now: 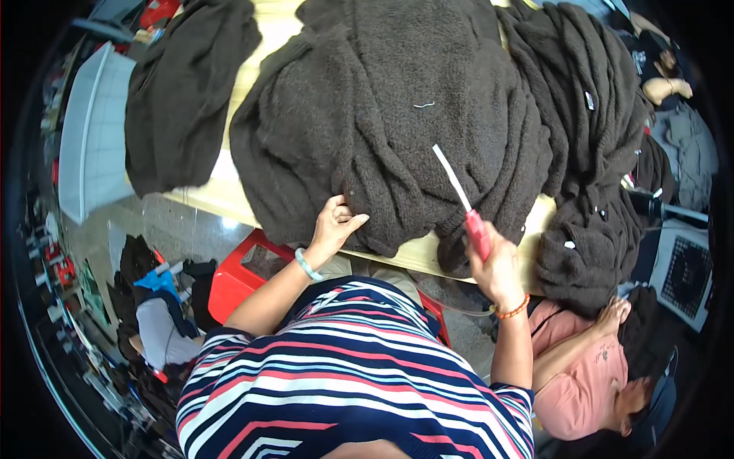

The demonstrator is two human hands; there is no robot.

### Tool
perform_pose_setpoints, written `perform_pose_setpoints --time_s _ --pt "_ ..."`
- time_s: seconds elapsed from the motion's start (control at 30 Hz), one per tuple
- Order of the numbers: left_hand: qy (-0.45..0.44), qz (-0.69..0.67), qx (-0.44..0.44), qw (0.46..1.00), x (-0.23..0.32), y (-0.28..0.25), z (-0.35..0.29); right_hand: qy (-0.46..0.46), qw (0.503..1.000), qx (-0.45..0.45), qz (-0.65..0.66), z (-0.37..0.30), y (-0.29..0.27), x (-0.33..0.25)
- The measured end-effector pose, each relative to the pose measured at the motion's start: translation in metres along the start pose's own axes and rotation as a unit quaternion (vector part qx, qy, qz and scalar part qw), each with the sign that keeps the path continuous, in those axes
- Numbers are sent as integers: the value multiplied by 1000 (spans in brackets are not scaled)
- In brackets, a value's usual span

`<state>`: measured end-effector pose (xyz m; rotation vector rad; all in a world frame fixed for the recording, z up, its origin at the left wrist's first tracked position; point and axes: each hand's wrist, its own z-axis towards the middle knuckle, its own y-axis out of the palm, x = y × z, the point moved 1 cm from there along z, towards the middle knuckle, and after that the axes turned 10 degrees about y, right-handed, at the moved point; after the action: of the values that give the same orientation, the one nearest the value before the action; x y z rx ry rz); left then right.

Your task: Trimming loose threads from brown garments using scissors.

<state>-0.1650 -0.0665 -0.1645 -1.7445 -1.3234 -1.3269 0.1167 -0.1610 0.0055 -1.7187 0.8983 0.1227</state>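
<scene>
- middle cloth [397, 99]: dark brown, fuzzy knit-like pile, big rounded heap with soft folds. landmark for the rest.
- short pale thread [424, 105]: thin, slightly wavy, lying on top of the middle cloth.
- table [275, 23]: pale, wood-look top, under the middle cloth.
- left cloth [183, 99]: same dark brown, flatter, long piece, left of the middle cloth.
- right heap [581, 69]: same fuzzy brown, ropey folds, small white tag, right beside the middle cloth.
- red-handled tool [468, 210]: red grip, narrow straight whitish blade; over the near right part of the middle cloth.
- left hand [335, 226]: at the near left edge of the middle cloth, forearm angled up and inward, thumb stretched to the right, apart from the index finger; fingertips against the fabric, cannot tell if they pinch it.
- right hand [497, 268]: at the near right edge of the middle cloth, forearm nearly upright in view, fingers closed round the red grip.
- blade sticks out beyond the right fingers, slanting up-left over the middle cloth; cannot tell if the tip touches.
- middle cloth lies right at the left fingertips, spreading away from them.
</scene>
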Motion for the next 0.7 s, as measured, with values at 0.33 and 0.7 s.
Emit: perform_pose_setpoints --time_s 0.33,0.7 --pt "103 -98 76 987 10 41 -21 -74 981 -151 -95 -55 16 -10" --pt "113 -169 115 972 -17 49 -28 -135 974 -116 -144 -28 26 -29"
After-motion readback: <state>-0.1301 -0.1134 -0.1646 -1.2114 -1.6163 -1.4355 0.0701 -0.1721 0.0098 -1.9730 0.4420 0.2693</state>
